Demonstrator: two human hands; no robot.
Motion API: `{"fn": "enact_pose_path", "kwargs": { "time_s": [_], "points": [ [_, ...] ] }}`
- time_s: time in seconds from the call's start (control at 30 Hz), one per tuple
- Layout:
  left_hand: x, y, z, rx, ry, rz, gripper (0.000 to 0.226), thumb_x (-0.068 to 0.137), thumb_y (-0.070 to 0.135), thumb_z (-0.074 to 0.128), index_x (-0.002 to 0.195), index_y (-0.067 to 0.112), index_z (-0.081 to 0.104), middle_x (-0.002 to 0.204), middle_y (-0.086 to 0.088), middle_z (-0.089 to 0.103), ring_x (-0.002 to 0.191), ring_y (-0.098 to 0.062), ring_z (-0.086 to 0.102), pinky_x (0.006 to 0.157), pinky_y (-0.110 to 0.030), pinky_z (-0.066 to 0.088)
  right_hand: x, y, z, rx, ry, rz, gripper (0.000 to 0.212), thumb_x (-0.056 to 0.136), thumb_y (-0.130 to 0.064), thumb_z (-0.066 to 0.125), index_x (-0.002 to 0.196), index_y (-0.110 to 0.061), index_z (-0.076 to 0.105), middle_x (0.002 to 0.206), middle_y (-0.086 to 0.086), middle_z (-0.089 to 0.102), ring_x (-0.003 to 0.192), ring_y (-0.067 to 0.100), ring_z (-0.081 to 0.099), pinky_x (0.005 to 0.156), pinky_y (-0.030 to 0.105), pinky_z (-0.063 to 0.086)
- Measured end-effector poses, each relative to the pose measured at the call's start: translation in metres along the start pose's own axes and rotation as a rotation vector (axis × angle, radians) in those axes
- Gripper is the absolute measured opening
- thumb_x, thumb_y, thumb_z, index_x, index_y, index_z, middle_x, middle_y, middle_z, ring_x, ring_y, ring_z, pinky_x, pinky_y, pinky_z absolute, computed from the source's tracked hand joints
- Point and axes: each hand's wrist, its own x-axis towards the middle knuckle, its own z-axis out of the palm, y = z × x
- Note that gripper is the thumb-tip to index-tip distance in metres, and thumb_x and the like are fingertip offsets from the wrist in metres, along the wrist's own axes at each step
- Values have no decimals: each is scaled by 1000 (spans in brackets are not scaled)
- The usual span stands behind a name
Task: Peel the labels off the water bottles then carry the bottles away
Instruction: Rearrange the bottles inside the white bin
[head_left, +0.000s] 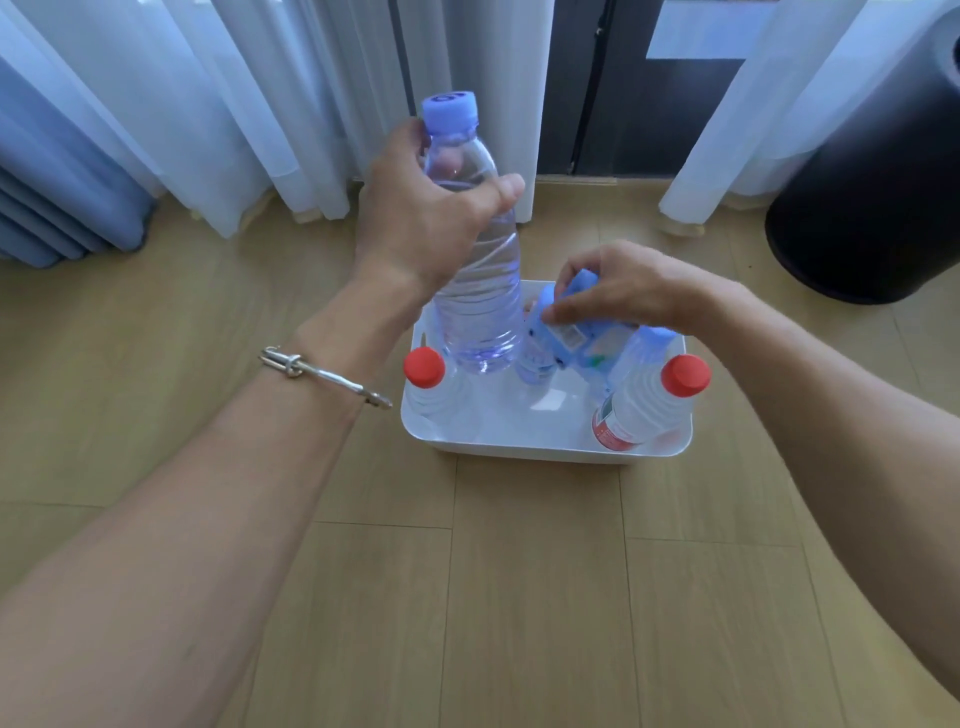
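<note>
Left hand is gripping the clear bottle round its shoulder, fingers curled behind and thumb wrapping across the front. The bottle is standing near upright, its blue cap on and no label showing on its body. We're holding it with its base hanging over the back left of the white bin; we can't tell whether it's touching anything.

Right hand is pinching a crumpled blue label, barcode patch facing up, over the middle of the bin. We can't tell if it's fully free or still attached to the bottle just under it.

In the bin, a red-capped bottle is sitting at the left wall. A second red-capped bottle is leaning at the right wall, wearing a red label. Another clear bottle is lying behind that one, partly hidden by the right hand.

A silver bracelet is riding on our left wrist. The bin is sitting on a wood floor, with white curtains hanging behind it and a black cylinder standing at the far right.
</note>
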Motion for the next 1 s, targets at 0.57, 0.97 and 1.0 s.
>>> {"fn": "enact_pose_path", "kwargs": {
  "time_s": [0.57,0.97,1.0],
  "points": [
    [-32,-25,18,547,-455,156,58,62,33,86,99,25,42,87,3,57,76,-19,52,54,-19,37,7,4,43,-624,-328,180,65,81,-48,70,136,-18,52,133,3,58,120,25,54,93,32,41],
    [-44,-46,33,948,-719,139,51,70,39,79,98,26,39,83,3,56,81,-24,53,54,-30,37,43,34,8,-411,173,336,27,92,-16,49,112,-5,62,95,13,57,83,33,55,70,33,45],
    [-44,-46,35,987,-735,151,47,71,38,78,100,25,42,89,0,60,83,-25,56,57,-31,40,46,35,6,-433,152,331,26,93,-16,48,111,-4,62,94,13,56,83,33,54,70,33,44]
  ]
}}
